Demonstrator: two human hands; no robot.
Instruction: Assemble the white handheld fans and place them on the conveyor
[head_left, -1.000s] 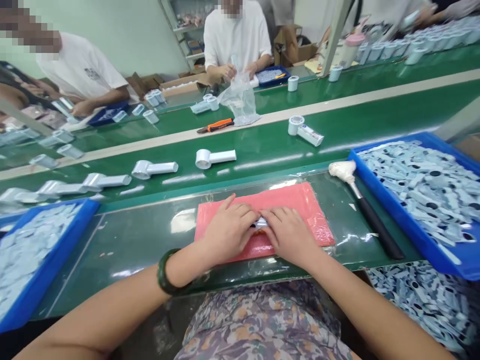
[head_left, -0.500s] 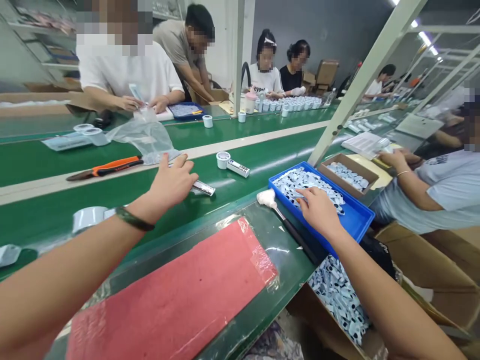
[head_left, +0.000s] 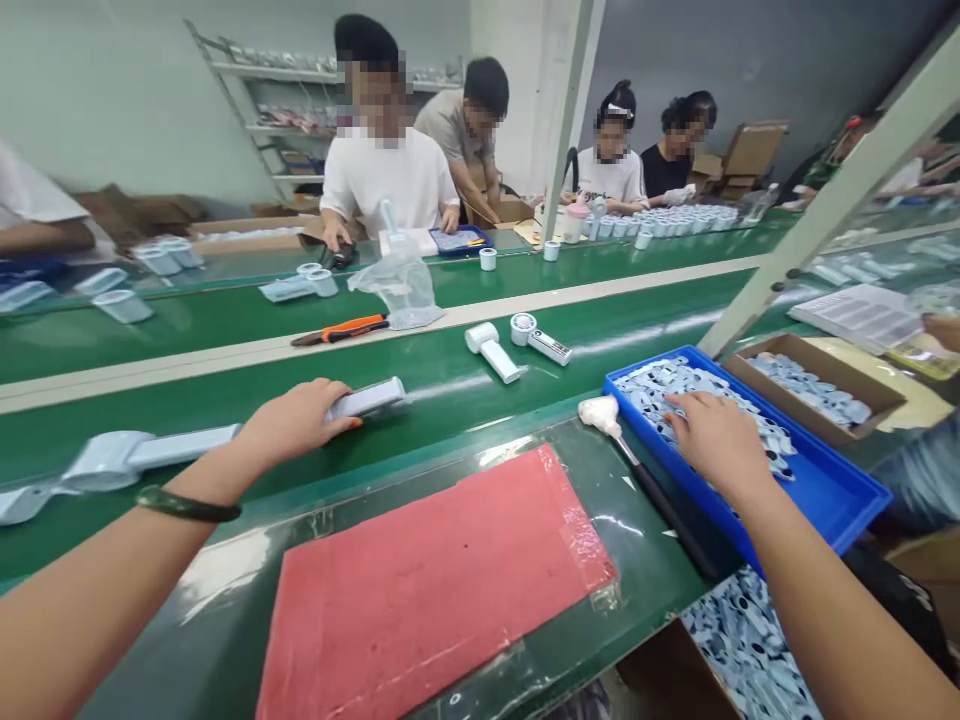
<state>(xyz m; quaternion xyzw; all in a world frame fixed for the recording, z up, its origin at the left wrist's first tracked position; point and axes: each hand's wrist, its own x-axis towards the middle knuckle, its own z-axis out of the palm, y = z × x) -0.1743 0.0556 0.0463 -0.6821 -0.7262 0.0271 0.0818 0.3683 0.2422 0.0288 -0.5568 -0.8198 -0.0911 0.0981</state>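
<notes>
My left hand [head_left: 304,425] is closed around a light-blue handheld fan [head_left: 371,398] on the green belt. The fan's handle sticks out to the right; its head is hidden by my fingers. My right hand [head_left: 716,445] reaches into a blue tray [head_left: 840,500], its thumb and fingers curled down onto small light-blue plastic pieces [head_left: 645,385] with dark ovals. Whatever lies between those fingertips is too small to make out. Two more handheld fans, one face down [head_left: 495,355] and one face up with a label [head_left: 541,338], lie ahead between my hands.
Before me is a red mat [head_left: 442,580] taped to the bench. A black-handled tool with a white wrapped head [head_left: 600,415] lies beside the tray. Orange-handled pliers [head_left: 341,328] and a plastic bag [head_left: 401,290] lie across the belt. A slanted post [head_left: 810,230] rises behind the tray. Co-workers sit opposite.
The view has swung left. My left hand, spread over the face-down fan before, has left it and closed on another fan to the left. My right hand's fingers are more curled over the pieces.
</notes>
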